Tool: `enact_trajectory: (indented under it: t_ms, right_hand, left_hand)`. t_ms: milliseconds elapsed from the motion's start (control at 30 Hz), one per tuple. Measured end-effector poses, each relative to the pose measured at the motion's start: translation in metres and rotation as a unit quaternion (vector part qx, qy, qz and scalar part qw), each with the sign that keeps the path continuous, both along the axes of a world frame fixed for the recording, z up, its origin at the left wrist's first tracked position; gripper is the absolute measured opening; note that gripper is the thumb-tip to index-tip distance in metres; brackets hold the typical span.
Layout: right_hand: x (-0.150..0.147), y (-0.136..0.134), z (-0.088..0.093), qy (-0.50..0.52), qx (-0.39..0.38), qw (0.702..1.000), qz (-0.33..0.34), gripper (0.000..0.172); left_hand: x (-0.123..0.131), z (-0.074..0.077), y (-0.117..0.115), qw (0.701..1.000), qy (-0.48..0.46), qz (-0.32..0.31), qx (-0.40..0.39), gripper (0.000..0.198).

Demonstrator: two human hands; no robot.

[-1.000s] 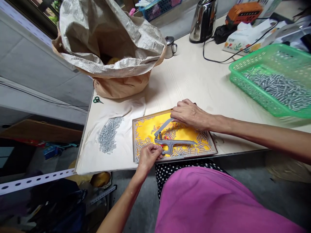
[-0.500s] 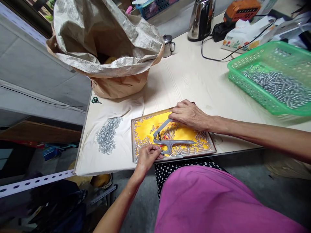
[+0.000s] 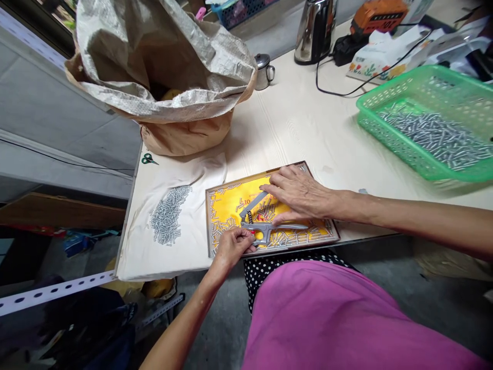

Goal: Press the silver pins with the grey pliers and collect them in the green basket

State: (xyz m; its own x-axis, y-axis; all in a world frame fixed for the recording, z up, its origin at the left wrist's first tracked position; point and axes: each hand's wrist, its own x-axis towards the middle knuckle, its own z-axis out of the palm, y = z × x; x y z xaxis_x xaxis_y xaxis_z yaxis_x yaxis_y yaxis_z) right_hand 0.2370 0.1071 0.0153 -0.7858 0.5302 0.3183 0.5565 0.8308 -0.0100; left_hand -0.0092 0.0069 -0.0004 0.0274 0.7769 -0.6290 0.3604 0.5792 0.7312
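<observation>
A shallow framed tray (image 3: 211, 226) with a yellow floor lies at the table's near edge, scattered with several small metal pins. A grey hand press tool (image 3: 269, 227) rests in it with its upper lever raised. My right hand (image 3: 298, 194) lies over the tool, fingers curled loosely on the raised lever and thumb at the lower handle. My left hand (image 3: 232, 244) is pinched at the tool's jaw end, on something too small to make out, beside a red bit.
A pile of metal pins (image 3: 166, 215) lies on a white cloth (image 3: 185, 174) left of the tray. A big open sack (image 3: 162, 77) stands behind. A green basket (image 3: 423, 128) with pins is at the right. Green scissors (image 3: 148, 160), a kettle (image 3: 314, 31) and a cable (image 3: 358, 87) lie farther back.
My right hand slid from the tray's far edge down over the tool's handles. My left hand stayed pinched at the jaw end. The view drifted slightly.
</observation>
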Motion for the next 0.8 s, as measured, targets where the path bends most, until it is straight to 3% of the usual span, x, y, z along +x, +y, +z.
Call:
enact_trajectory:
  t_ms: [233,467,567,600,667,733,800]
  right_hand:
    - [0.007,-0.025,-0.003,-0.037,-0.03,0.999,-0.009,0.103]
    - [0.006,-0.042,-0.012,-0.049,-0.039,0.998,-0.032,0.087]
    - [0.005,-0.047,-0.019,-0.03,-0.043,0.998,-0.036,0.085]
    - [0.005,-0.049,-0.021,-0.025,-0.045,0.998,-0.038,0.084]
    - [0.003,-0.052,-0.025,-0.02,-0.043,0.998,-0.047,0.079]
    - [-0.001,-0.055,-0.028,-0.02,-0.028,0.998,-0.056,0.07]
    - [-0.006,-0.058,-0.029,-0.02,-0.008,0.998,-0.061,0.06]
  left_hand:
    - [0.002,0.001,-0.002,1.0,0.005,-0.003,0.02,0.031]
    - [0.0,0.0,-0.004,0.999,0.017,-0.018,0.022,0.026]
    - [0.004,0.004,-0.015,0.987,0.108,-0.045,0.113,0.023]
    - [0.007,0.007,-0.019,0.97,0.159,-0.051,0.178,0.022]
    - [0.018,0.012,-0.026,0.907,0.263,-0.074,0.32,0.023]
    - [0.033,0.016,-0.026,0.836,0.336,-0.13,0.415,0.043]
    - [0.046,0.016,-0.017,0.783,0.378,-0.203,0.45,0.065]
